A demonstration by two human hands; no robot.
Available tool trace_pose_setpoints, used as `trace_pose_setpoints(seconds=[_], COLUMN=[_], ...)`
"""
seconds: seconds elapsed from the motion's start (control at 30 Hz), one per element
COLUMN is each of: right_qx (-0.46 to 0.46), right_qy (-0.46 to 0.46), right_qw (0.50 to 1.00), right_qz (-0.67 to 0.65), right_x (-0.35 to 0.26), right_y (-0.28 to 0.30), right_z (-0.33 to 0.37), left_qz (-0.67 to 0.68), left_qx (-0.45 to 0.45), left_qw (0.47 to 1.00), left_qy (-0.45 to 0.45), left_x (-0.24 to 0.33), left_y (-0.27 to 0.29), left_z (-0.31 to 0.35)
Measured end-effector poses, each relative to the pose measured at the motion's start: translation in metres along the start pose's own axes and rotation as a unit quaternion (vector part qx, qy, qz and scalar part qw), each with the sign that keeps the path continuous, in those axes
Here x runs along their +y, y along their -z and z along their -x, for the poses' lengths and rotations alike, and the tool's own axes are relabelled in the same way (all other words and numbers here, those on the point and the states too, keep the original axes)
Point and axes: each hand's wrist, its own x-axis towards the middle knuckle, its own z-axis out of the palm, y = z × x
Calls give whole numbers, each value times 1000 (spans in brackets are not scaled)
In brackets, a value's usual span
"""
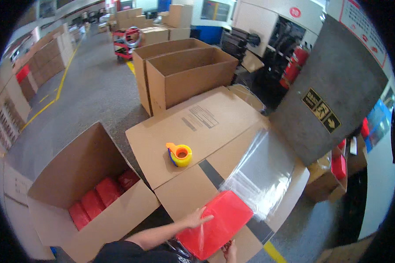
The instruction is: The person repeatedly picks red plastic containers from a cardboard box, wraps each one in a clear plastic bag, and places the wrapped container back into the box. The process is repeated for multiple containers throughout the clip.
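This is a packing warehouse, with yellow floor lines (55, 101) and, past the cardboard (156, 147)'s far edge, open cartons (199, 81).

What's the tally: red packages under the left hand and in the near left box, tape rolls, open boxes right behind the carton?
Red package under the left hand: 1
Red packages visible in the near left box: 4
Tape roll: 1
Open boxes right behind the carton: 2
Total: 8

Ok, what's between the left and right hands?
The red package. In the head view, the left hand lies on its upper left side and the right hand is at its lower right side; nothing else shows between them.
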Motion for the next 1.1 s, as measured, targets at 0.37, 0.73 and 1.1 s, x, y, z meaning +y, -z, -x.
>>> trace_pose_setpoints(seconds=[0.37,0.73,1.1], right_qx=[-140,-239,-285], right_qy=[-75,-79,52], right_qw=[987,945,930], right_qz=[27,211,228], right_x=[-71,-30,86], right_y=[-175,-383,-712], right_z=[-19,30,-93], left_qz=[-193,10,570], left_qx=[395,765,597], left_qw=[885,616,543], left_qy=[-151,-189,-156], left_x=[86,-99,-471], left_y=[90,126,271], left_z=[131,253,78])
